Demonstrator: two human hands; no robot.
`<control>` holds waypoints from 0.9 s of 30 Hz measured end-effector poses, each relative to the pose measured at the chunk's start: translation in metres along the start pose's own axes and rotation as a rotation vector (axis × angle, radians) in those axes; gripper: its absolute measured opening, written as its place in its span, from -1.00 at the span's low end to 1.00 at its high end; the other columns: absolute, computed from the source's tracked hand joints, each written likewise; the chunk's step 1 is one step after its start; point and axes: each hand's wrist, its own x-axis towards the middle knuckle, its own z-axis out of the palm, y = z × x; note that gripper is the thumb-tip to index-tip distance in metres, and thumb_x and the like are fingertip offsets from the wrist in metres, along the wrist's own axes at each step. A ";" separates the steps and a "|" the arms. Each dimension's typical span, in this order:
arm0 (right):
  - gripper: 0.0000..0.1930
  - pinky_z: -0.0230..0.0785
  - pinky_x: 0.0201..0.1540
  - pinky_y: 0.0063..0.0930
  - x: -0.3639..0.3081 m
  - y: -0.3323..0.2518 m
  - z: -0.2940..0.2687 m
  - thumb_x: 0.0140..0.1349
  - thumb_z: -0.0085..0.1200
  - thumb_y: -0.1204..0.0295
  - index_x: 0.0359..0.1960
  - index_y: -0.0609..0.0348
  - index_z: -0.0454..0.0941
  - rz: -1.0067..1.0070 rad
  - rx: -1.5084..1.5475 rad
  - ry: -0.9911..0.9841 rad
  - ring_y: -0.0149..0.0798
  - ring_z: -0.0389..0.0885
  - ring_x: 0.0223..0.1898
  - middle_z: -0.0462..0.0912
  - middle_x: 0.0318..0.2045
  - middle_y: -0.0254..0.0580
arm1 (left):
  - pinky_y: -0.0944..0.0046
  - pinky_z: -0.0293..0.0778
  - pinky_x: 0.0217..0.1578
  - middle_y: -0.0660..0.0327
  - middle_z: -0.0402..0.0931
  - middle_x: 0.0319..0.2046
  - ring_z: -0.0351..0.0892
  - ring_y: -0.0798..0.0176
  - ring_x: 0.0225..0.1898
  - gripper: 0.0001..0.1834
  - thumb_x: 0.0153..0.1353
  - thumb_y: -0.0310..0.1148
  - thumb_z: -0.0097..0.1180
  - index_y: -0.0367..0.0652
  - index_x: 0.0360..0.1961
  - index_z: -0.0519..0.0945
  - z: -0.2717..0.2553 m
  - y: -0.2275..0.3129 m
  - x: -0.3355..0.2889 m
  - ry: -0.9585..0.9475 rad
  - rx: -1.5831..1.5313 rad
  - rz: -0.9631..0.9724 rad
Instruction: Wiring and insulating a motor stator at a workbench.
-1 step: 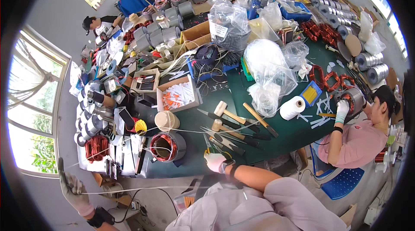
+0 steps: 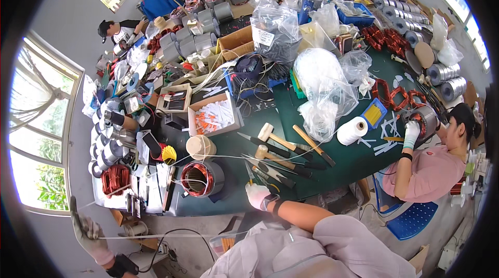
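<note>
At the lower left, away from the table, my gloved left hand [image 2: 92,237] is closed round a thin white cord [image 2: 156,236], with its index finger stretched upward. The cord runs taut from it toward my body. My gloved right hand [image 2: 257,196] rests at the table's front edge, its fingers closed at a yellow-handled tool [image 2: 251,175] whose exact kind I cannot make out. Left of that hand stands a grey motor stator [image 2: 214,178] with copper windings and white cord trailing from it. Beyond the hand lie a mallet [image 2: 278,138] and several other hand tools.
A white cord spool [image 2: 352,131] stands to the right, with cord trailing across the tools. A box of white and orange strips [image 2: 214,114], a beige cylinder [image 2: 200,147] and plastic bags [image 2: 322,85] crowd the table. A co-worker in pink [image 2: 431,169] handles another stator at the right.
My left hand has moved slightly down, and the cord stretched from it has dropped lower. My right hand stays at almost the same place beside the yellow-handled tool.
</note>
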 end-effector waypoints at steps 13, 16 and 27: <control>-0.60 0.69 -0.27 -0.14 -0.006 0.013 -0.005 0.41 -0.03 0.42 0.25 0.24 0.45 0.216 -0.236 0.024 0.02 0.81 -0.30 0.73 -0.24 0.05 | 0.41 0.16 -0.63 0.37 0.19 -0.51 0.17 0.45 -0.61 -0.32 0.48 -0.42 -0.05 -0.26 0.59 0.18 -0.079 0.003 0.010 0.174 0.161 -0.111; -0.57 0.68 -0.29 -0.08 -0.010 0.015 -0.006 0.44 -0.08 0.42 0.31 0.25 0.41 0.232 -0.194 0.059 0.03 0.82 -0.30 0.75 -0.24 0.11 | 0.40 0.19 -0.61 0.36 0.19 -0.49 0.19 0.43 -0.59 -0.31 0.45 -0.50 -0.06 -0.28 0.59 0.17 -0.097 -0.001 0.003 0.216 0.237 -0.088; -0.60 0.56 -0.12 0.02 -0.038 0.058 -0.071 0.18 0.21 0.32 0.02 0.26 0.53 0.053 0.167 -0.173 0.23 0.75 -0.16 0.74 -0.21 0.22 | 0.41 0.25 -0.50 0.36 0.17 -0.45 0.22 0.43 -0.54 -0.30 0.40 -0.60 -0.09 -0.36 0.58 0.18 -0.126 -0.010 -0.009 0.108 0.337 -0.034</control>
